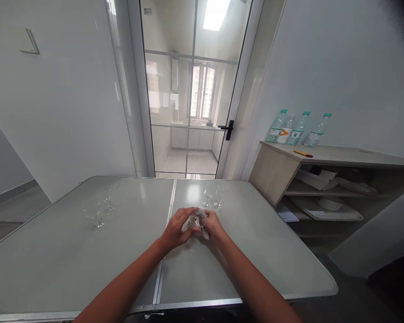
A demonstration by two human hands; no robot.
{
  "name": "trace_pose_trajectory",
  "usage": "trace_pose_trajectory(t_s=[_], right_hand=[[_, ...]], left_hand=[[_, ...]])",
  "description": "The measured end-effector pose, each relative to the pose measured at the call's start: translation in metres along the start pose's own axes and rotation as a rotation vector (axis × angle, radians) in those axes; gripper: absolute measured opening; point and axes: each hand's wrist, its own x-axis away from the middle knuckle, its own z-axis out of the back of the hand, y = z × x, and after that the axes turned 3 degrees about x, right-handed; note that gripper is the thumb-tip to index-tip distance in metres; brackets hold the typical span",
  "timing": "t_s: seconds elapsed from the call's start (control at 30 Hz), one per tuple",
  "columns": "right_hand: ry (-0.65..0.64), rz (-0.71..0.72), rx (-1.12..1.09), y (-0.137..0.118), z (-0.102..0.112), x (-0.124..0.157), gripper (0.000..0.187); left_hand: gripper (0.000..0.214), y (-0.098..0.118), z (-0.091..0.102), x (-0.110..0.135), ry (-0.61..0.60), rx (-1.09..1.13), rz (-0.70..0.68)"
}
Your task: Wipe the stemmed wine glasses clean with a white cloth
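Note:
Over the middle of the table, a clear stemmed glass point(198, 218) is tipped so that its round rim faces me. My left hand point(177, 229) wraps its fingers and thumb around the glass from the left. On the other side, my right hand point(214, 223) is closed against the glass with a white cloth point(205, 234) that hangs below the fingers. How much of the cloth lies inside the glass I cannot tell. Just beyond my hands stand two stemmed glasses, one point(207, 197) beside the other point(218, 198).
Two more stemmed glasses, a nearer one point(98, 220) and a farther one point(109, 202), stand on the left half of the grey table point(128, 264). Plastic bottles point(296, 130) and a yellow pen-like object point(303, 153) rest on the shelf unit point(276, 172) at right. A glazed door point(227, 89) is behind.

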Motion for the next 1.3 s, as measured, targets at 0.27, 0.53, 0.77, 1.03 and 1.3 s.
trace_pose_trajectory(t_s=[0.27, 0.53, 0.77, 1.03, 1.3], right_hand=[[-0.015, 0.264, 0.011, -0.018, -0.004, 0.009, 0.026], [-0.128, 0.261, 0.249, -0.019, -0.003, 0.008, 0.024], [0.134, 0.575, 0.71, -0.033, -0.005, 0.02, 0.021], [-0.127, 0.589, 1.083, -0.04, -0.011, 0.034, 0.045], [-0.455, 0.425, 1.573, -0.044, -0.022, 0.041, 0.069]], left_hand=[[0.052, -0.003, 0.006, -0.011, 0.182, 0.326, 0.379], [0.057, -0.012, 0.003, -0.013, 0.26, 0.665, 0.654], [0.05, -0.008, 0.003, -0.016, 0.394, 0.365, 0.728], [0.041, -0.001, 0.009, -0.02, 0.442, 0.232, 0.767], [0.048, -0.011, 0.002, -0.011, 0.317, 0.062, 0.669]])
